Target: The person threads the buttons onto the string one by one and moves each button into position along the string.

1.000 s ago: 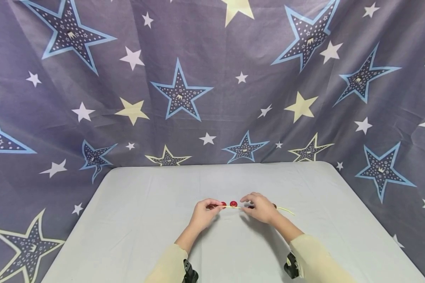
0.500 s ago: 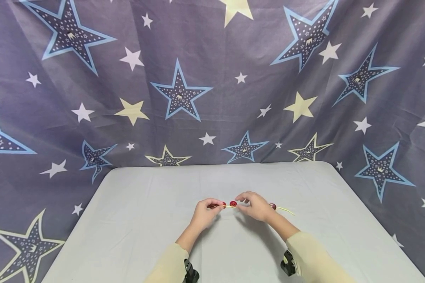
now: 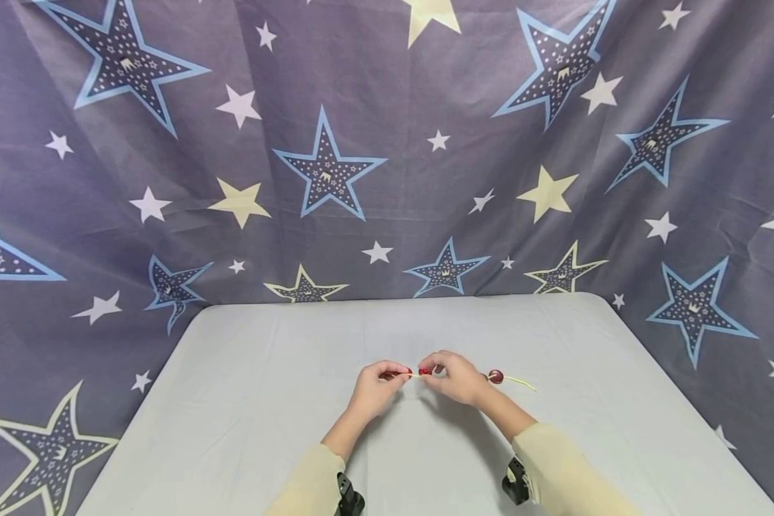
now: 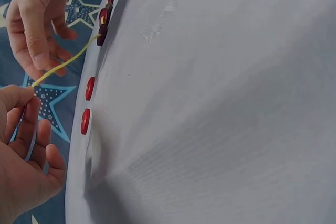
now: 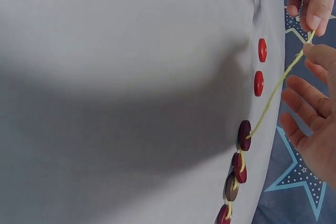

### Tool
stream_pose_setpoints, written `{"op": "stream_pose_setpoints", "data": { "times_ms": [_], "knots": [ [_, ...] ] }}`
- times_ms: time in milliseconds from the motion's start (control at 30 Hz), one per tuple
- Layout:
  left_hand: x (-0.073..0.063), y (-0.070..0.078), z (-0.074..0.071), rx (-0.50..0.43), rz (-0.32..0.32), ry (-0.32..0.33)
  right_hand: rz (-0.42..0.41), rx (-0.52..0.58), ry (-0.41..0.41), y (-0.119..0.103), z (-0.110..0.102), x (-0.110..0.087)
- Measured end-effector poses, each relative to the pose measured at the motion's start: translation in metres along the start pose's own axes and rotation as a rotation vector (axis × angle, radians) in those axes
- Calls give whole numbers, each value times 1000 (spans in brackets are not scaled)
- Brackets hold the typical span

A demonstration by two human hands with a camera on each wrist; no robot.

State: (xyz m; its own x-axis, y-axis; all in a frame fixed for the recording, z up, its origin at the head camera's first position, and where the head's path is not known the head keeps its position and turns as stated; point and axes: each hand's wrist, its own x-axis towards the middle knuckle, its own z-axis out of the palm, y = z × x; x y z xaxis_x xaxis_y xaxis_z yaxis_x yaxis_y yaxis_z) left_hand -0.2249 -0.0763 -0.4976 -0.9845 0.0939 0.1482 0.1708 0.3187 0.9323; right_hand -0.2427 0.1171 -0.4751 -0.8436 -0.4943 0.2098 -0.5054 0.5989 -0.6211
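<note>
My left hand point(image 3: 370, 390) pinches the end of a yellow string point(image 4: 71, 62) between thumb and index finger. My right hand point(image 3: 458, 380) is beside it, fingers curved and thumb and index tips apart, right at the string near the left fingertips. The string slants down to a row of dark red and brown buttons point(image 5: 245, 136) threaded along it. Two loose bright red buttons point(image 5: 262, 50) lie apart from the string on the cloth, below the hands. In the head view, the right hand hides most of the threaded row, with one maroon button point(image 3: 496, 376) showing past it.
A light grey cloth-covered table point(image 3: 284, 401) lies under the hands. A dark curtain point(image 3: 361, 272) printed with stars hangs at the back and sides. The string's far tail point(image 3: 521, 383) extends rightward over the table.
My right hand has moved left along the string toward the left hand, now overlapping a red button in the head view. More of the maroon button shows at right. The left hand stays put.
</note>
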Motion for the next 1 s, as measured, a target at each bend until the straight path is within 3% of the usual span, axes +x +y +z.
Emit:
{"op": "stream_pose_setpoints", "data": {
  "times_ms": [333,567,1000],
  "knots": [
    [-2,1,2,-11,5,-4,39,59,-16,-5,6,1],
    [0,-1,6,-18,58,3,81,101,-19,-8,8,1],
    [0,-1,8,0,78,-6,123,88,-47,-8,7,0]
  ]
}}
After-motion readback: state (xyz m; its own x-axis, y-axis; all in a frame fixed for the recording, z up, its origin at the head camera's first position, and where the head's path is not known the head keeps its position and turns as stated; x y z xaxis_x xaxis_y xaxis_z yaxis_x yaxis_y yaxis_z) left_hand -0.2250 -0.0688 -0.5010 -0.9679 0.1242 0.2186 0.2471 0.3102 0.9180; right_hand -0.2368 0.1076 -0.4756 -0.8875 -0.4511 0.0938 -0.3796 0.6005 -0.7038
